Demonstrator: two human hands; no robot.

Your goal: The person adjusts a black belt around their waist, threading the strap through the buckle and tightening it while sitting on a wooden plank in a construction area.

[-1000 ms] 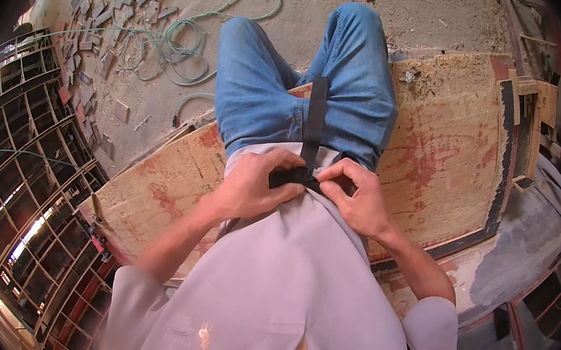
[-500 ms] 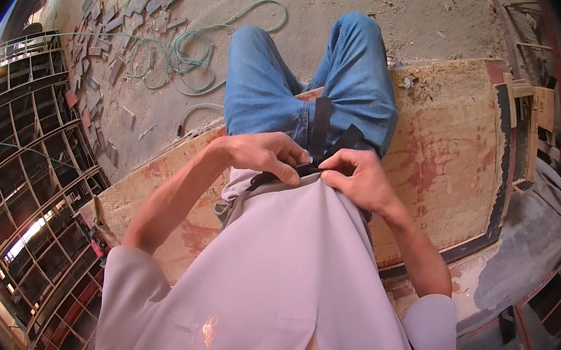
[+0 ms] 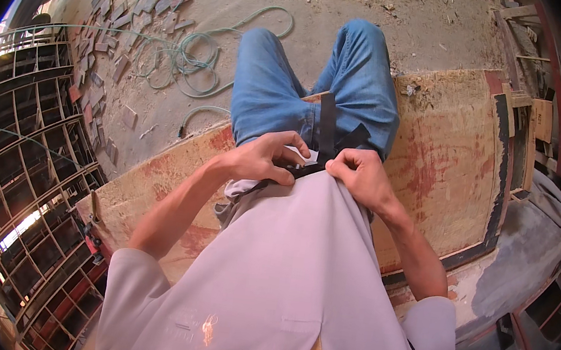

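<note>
I am seated, with both hands at my waist, where the lilac shirt (image 3: 286,245) meets my blue jeans (image 3: 364,74). My left hand (image 3: 265,158) is curled at a black strap (image 3: 309,170) across the waist, its thumb over the strap and its fingers bent. A small pale piece (image 3: 309,156) shows by its fingertips. My right hand (image 3: 363,179) pinches the shirt's front hem, and folds run down from that grip. Beside it, a loose black strap end (image 3: 327,128) hangs between my thighs. The fingertips partly hide what they grip.
A stained wooden board (image 3: 441,165) lies beneath me. On the floor ahead left are a coiled green hose (image 3: 197,55) and scattered flat tile pieces (image 3: 122,19). A rusty metal grid (image 3: 15,138) stands at left, wooden frames (image 3: 527,134) at right.
My left hand's index finger has lifted and straightened, opening a gap that shows the pale piece more. My right hand keeps its pinch. The view has shifted slightly.
</note>
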